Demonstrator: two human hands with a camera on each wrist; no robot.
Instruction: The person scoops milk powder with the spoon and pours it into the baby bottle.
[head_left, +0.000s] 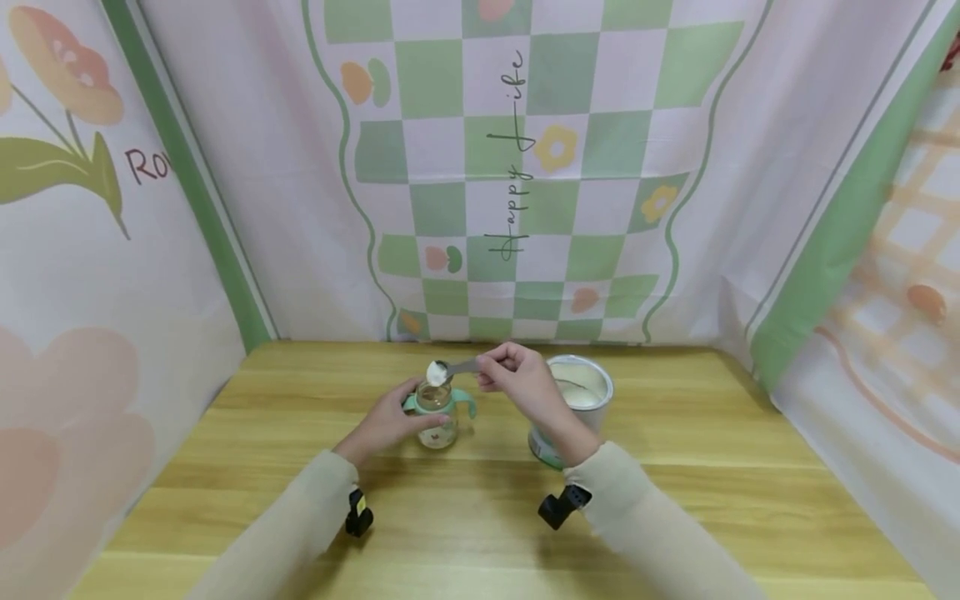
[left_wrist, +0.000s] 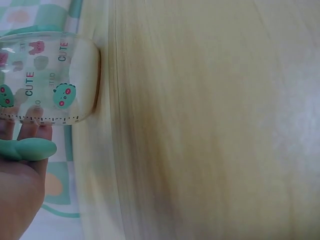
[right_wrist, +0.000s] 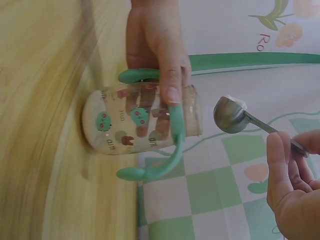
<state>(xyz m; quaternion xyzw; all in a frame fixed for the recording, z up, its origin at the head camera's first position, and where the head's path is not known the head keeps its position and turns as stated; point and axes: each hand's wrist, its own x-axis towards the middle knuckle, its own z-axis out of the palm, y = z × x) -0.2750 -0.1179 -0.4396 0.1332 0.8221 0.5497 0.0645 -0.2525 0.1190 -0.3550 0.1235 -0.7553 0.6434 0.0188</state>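
The left hand (head_left: 384, 423) wraps its fingers round a small clear bottle (head_left: 437, 414) with green handles, standing upright on the worktop (head_left: 675, 467) near the middle. The right hand (head_left: 525, 385) pinches the handle of a metal spoon (head_left: 450, 369), its bowl heaped with white powder and held just over the bottle's open mouth. An open tin (head_left: 577, 400) of powder stands just to the right. The scoop looks lifted and carried over; tipping it into the bottle seems left to do.
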